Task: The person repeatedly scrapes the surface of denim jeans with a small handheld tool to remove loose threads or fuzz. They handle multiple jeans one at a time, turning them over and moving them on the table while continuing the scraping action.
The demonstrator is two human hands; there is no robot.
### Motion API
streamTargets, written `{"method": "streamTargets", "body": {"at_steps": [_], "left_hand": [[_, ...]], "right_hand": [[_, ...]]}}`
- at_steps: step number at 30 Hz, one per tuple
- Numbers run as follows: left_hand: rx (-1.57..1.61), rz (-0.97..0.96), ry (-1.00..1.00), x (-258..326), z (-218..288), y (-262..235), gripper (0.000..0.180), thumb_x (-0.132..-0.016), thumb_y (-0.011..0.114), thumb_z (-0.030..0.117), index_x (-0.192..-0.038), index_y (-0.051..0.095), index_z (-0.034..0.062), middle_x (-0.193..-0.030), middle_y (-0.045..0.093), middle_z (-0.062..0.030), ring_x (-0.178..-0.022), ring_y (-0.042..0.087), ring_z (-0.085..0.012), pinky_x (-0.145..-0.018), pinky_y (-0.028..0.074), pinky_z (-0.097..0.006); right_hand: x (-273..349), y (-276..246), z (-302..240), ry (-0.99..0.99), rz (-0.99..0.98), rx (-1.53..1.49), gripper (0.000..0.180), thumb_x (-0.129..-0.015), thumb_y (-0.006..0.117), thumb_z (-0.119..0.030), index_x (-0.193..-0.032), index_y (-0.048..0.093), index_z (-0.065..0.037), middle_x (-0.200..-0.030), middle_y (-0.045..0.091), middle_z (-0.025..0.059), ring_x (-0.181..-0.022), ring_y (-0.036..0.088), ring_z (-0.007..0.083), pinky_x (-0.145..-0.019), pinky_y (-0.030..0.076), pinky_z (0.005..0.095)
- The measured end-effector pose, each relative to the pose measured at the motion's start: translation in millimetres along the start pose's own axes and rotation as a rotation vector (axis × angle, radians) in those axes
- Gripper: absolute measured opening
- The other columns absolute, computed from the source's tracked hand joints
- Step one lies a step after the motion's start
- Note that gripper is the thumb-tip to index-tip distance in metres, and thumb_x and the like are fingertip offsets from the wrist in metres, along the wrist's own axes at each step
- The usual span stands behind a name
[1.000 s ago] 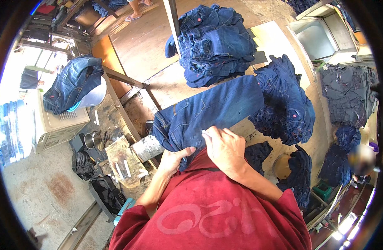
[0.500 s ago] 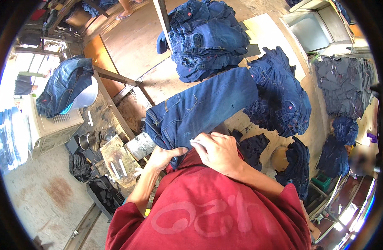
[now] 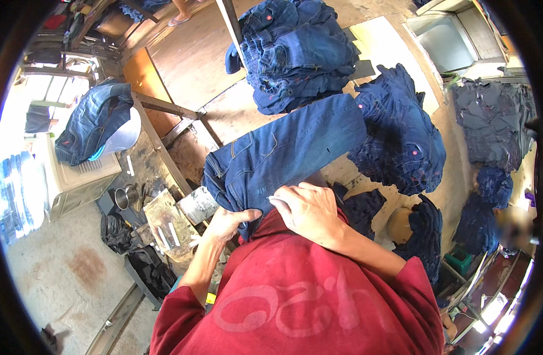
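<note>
A pair of blue jeans (image 3: 283, 151) lies stretched over a support in front of me, slanting up to the right. A pale, stained end (image 3: 198, 205) of that support sticks out past the waistband on the left. My left hand (image 3: 234, 222) grips the near edge of the jeans close to the waist, thumb on top of the cloth. Over the near side of the denim, my right hand (image 3: 307, 210) is curled with its fingers together. A small whitish bit shows at its fingertips, too small to name. Faint light marks show on the denim beside those fingers.
Behind the jeans stands a tall heap of blue jeans (image 3: 298, 56); another denim pile (image 3: 401, 130) is to the right. Dark grey garments (image 3: 490, 121) lie far right. A metal cup (image 3: 125, 197) and a stained board (image 3: 171, 228) sit left. Another person's foot (image 3: 180, 19) shows at the top.
The view has shifted slightly. My right hand has moved a little downward on the denim; my left hand keeps its grip at the waist.
</note>
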State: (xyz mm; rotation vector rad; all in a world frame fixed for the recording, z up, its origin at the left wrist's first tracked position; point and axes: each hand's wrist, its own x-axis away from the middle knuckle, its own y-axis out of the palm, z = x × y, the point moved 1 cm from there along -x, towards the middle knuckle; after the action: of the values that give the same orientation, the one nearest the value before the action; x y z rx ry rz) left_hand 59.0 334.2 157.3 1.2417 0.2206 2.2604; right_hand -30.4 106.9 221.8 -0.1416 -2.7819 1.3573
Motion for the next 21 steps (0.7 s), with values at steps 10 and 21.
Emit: {"method": "streamTargets", "body": {"at_steps": [10,21], "left_hand": [[0.078,0.128,-0.100,-2.1,-1.0,1.3,0.069,-0.071,0.084,-0.012,-0.138,0.068,-0.0015,-0.127,0.079,-0.0116,-0.113,0.076,-0.0252,-0.106,0.060,-0.043],[0.089,0.227,0.026,-43.6,24.8,2.6,0.063,-0.076,0.081,-0.009,-0.137,0.069,-0.0037,-0.125,0.079,-0.0137,-0.109,0.078,-0.0282,-0.103,0.062,-0.042]], "right_hand": [[-17.0,-8.2,40.1,-0.240,0.030,0.096,0.013,-0.095,0.074,-0.030,-0.105,0.077,-0.023,-0.090,0.065,-0.0040,-0.092,0.063,0.0202,-0.079,0.050,0.0402],[-35.6,-4.2,140.7,0.170,0.289,-0.297,0.013,-0.103,0.075,-0.020,-0.110,0.070,-0.010,-0.087,0.076,0.0099,-0.071,0.073,0.0295,-0.066,0.054,0.0422]]}}
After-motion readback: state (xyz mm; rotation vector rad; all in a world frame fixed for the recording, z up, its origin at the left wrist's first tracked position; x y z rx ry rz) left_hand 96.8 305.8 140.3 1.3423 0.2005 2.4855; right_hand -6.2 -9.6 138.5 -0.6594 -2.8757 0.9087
